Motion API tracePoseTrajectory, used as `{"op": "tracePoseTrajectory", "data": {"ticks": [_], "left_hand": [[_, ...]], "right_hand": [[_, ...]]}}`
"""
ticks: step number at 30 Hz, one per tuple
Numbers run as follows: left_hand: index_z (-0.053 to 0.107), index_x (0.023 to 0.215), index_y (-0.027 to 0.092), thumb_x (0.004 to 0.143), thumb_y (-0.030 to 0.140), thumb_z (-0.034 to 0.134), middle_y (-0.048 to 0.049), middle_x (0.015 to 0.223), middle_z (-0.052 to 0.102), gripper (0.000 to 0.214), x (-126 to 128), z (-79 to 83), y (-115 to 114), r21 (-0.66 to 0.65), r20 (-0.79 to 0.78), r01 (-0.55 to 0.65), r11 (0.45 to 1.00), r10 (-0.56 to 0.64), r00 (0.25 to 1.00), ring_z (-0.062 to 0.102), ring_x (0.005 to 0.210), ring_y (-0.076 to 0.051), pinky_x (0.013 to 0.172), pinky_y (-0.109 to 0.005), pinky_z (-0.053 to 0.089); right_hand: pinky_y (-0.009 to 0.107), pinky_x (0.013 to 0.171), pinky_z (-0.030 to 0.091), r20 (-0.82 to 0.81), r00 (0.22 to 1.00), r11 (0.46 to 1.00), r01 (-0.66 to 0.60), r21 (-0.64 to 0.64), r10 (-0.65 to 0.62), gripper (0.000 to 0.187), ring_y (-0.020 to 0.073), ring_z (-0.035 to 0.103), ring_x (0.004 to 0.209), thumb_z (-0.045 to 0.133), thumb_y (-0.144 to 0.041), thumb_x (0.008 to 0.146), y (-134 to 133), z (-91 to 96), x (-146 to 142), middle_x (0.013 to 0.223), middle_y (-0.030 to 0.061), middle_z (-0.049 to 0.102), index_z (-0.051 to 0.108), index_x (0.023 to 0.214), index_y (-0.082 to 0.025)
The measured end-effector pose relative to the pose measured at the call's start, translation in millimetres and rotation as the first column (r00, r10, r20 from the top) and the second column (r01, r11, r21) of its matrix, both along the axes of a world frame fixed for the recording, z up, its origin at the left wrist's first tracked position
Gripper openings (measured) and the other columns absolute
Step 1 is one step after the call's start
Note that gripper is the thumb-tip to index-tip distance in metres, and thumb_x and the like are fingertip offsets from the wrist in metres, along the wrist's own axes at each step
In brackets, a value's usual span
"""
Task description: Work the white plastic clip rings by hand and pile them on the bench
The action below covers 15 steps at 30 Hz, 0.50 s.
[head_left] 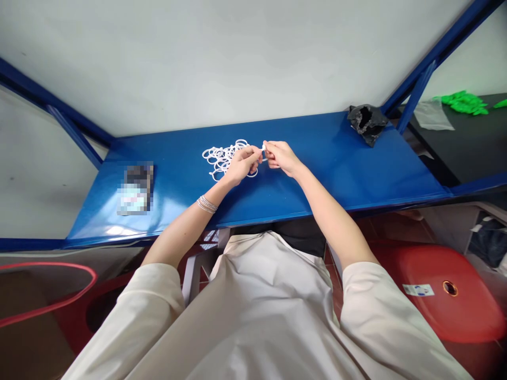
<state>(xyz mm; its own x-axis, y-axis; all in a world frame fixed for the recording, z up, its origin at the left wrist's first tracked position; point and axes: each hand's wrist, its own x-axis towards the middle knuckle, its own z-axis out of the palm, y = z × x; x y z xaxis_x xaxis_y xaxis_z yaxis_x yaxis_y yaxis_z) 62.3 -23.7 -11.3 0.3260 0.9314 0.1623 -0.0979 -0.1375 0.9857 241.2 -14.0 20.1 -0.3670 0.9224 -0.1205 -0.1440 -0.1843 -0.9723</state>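
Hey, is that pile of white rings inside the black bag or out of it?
Out: the white rings lie heaped on the blue table.

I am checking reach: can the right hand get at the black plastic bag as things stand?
Probably yes: no obstacle shows on the blue tabletop between the right hand and the black plastic bag. The fingers seem to hold a white ring, which may need releasing.

Glossy blue surface [356,179] against pale grey wall [237,63], blue frame bars [433,55] slanting at both sides; second, dark surface [471,150] at right, red plastic stool [431,311] lower right, reddish tiled floor [382,231] partly visible, light glare on the blue surface's near left
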Motion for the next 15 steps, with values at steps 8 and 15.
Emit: {"op": "tracePoseTrajectory", "data": {"ticks": [8, 15], "left_hand": [[0.056, 0.066, 0.021, 0.090, 0.060, 0.085, 0.0005, 0.065, 0.053, 0.053, 10.2, 8.4, -2.7, 0.041, 0.050, 0.081, 0.996, -0.083, 0.995, 0.046, 0.054, -0.009, 0.053, -0.029, 0.045], [0.052, 0.062, 0.022, 0.091, 0.055, 0.081, 0.0000, 0.060, 0.051, 0.053, 12.7, 5.7, -0.7, 0.063, 0.064, 0.032, 0.998, -0.036, 0.997, 0.051, 0.057, -0.013, 0.056, -0.031, 0.047]], "right_hand": [[0.020, 0.038, 0.019, 0.008, 0.985, 0.985, 0.172, -0.014, -0.172, 0.071, 0.0055, 0.020, 0.044, 0.077, -0.072, 0.100, -3.7, 3.5, -19.2, 0.054, -0.0109, 0.025, 0.030, 0.070, -0.028], [0.020, 0.038, 0.019, -0.036, 0.983, 0.981, 0.180, -0.080, -0.183, 0.073, 0.0045, 0.015, 0.043, 0.072, -0.074, 0.103, -4.5, 5.0, -20.8, 0.050, -0.0127, 0.021, 0.026, 0.070, -0.028]]}}
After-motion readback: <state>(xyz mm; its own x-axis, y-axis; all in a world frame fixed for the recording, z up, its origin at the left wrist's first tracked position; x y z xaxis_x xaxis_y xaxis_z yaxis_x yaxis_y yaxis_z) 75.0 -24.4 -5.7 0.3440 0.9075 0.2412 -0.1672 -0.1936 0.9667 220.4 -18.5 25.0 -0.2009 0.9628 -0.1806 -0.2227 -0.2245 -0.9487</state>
